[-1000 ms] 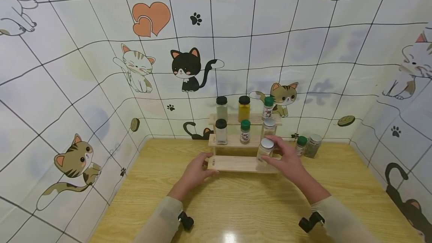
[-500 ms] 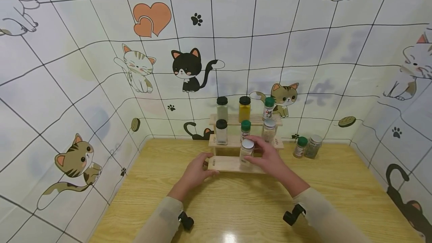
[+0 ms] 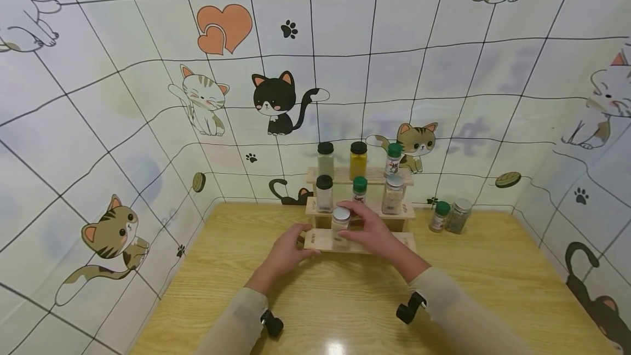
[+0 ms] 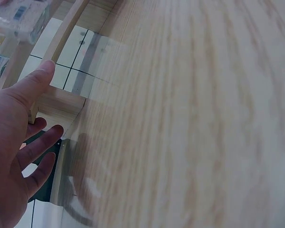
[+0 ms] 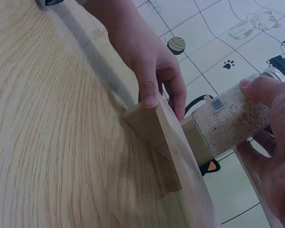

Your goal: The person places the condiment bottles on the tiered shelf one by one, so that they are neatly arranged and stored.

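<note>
A three-tier wooden spice rack (image 3: 365, 245) stands against the back wall. My left hand (image 3: 288, 246) holds the left end of its lowest shelf; in the left wrist view the thumb of that hand (image 4: 16, 123) lies on the shelf's edge, fingers on the other side. Between thumb and fingers, my right hand (image 3: 367, 229) grips a clear spice jar (image 3: 340, 229) with a silver lid, upright over the left part of the lowest shelf. Pale flakes with reddish bits fill the jar (image 5: 228, 118) in the right wrist view. Whether its base touches the shelf is unclear.
Black-lidded jars (image 3: 324, 193), a green-lidded bottle (image 3: 360, 188) and a silver-lidded jar (image 3: 393, 195) are among those on the upper tiers. Right of the rack, a green-lidded bottle (image 3: 439, 217) and a silver-lidded jar (image 3: 458, 216) stand on the wooden table (image 3: 315, 295).
My right hand has carried the silver-lidded spice jar leftward along the lowest shelf, from its right end to left of the middle. The left hand has stayed at the shelf's left end.
</note>
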A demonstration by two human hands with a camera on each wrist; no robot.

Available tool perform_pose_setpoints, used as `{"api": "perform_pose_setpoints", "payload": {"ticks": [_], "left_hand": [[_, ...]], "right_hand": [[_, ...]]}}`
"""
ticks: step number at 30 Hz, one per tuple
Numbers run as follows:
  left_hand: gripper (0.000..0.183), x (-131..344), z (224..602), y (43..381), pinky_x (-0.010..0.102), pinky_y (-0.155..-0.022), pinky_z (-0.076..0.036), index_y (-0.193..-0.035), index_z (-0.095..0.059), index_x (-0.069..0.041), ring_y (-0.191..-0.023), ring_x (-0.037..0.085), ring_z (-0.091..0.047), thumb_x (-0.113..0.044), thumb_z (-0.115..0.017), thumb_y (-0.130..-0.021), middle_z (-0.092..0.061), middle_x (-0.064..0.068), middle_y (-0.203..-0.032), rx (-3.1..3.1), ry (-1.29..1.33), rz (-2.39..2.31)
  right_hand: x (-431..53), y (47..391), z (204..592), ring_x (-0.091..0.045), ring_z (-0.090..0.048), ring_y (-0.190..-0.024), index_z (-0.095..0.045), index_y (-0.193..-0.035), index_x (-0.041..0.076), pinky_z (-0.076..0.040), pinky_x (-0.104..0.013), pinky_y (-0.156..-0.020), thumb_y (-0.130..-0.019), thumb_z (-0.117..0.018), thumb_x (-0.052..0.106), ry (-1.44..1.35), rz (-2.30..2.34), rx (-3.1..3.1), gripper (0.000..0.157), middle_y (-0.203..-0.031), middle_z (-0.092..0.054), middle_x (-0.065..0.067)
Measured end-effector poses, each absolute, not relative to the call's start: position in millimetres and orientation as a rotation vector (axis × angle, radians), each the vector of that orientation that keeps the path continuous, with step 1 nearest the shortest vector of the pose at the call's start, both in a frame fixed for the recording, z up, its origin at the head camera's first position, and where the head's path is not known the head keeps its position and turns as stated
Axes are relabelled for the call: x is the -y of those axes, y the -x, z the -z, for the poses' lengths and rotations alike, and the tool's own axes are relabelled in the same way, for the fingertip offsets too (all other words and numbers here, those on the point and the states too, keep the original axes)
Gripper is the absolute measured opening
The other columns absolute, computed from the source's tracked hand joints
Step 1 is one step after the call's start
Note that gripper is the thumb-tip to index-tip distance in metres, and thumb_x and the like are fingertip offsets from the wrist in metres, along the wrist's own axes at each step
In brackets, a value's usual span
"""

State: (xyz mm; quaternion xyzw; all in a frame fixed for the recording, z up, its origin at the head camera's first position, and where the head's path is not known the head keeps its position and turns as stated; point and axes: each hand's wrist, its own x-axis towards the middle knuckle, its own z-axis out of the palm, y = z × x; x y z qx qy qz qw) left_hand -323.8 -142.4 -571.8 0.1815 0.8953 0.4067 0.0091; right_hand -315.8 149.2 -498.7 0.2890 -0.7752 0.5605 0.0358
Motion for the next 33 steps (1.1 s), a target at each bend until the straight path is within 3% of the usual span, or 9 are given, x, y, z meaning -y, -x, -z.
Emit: {"api": "perform_pose_setpoints", "payload": {"ticks": [13, 27, 33], "left_hand": [[0.076, 142.4, 575.1, 322.6, 0.047, -0.095, -0.061, -0.155, -0.058, -0.011, -0.116, 0.024, -0.071, -0.04, -0.092, -0.093, -0.064, 0.004, -0.146, -2.786, -0.579, -1.288], [0.074, 141.4, 573.0, 322.6, 0.047, -0.098, -0.06, -0.156, -0.058, -0.014, -0.117, 0.024, -0.071, -0.039, -0.092, -0.095, -0.063, 0.003, -0.149, -2.801, -0.574, -1.282], [0.075, 142.5, 573.7, 324.0, 0.048, -0.097, -0.06, -0.155, -0.059, -0.016, -0.117, 0.024, -0.071, -0.043, -0.092, -0.094, -0.063, 0.003, -0.15, -2.801, -0.58, -1.291]], "right_hand": [[-121.1, 321.2, 505.9, -0.032, -0.066, -0.125, -0.059, -0.159, 0.01, -0.057, -0.058, -0.106, -0.096, -0.087, 0.006, -0.955, -1.675, 2.436, 0.069, -0.148, -0.063, -0.014], [-110.2, 322.5, 509.1, -0.036, -0.065, -0.128, -0.059, -0.157, 0.007, -0.054, -0.062, -0.108, -0.098, -0.085, 0.005, -0.96, -1.668, 2.434, 0.065, -0.145, -0.065, -0.015], [-109.9, 322.8, 508.6, -0.033, -0.065, -0.131, -0.057, -0.16, 0.011, -0.053, -0.057, -0.111, -0.099, -0.086, 0.007, -0.951, -1.623, 2.469, 0.068, -0.149, -0.063, -0.013]]}}
